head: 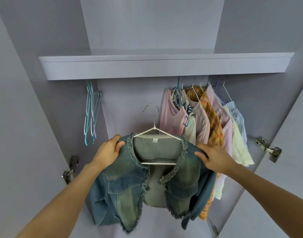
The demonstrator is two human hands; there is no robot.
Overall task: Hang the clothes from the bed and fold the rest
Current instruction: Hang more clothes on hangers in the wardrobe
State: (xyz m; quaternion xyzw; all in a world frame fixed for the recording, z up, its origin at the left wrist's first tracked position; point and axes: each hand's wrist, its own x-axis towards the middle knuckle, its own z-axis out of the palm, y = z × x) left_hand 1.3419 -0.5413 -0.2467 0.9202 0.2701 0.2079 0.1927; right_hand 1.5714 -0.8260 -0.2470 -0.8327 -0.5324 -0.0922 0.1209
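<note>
Grey wardrobe (152, 28) stands open, pale shelf board (164, 66) across upper part. Metal hinges on both side walls: left hinge (70, 169), right hinge (267, 148). Inner walls plain lilac-grey; back panel (130, 100) bare between two groups of hanging things.

The shelf (164, 67) hides the rail and the hook tops of the hung clothes (204, 117). The jacket (147, 182) covers both palms.

text: none readable | neck tag (155, 140) on denim jacket (123, 182): too small to tell
</note>
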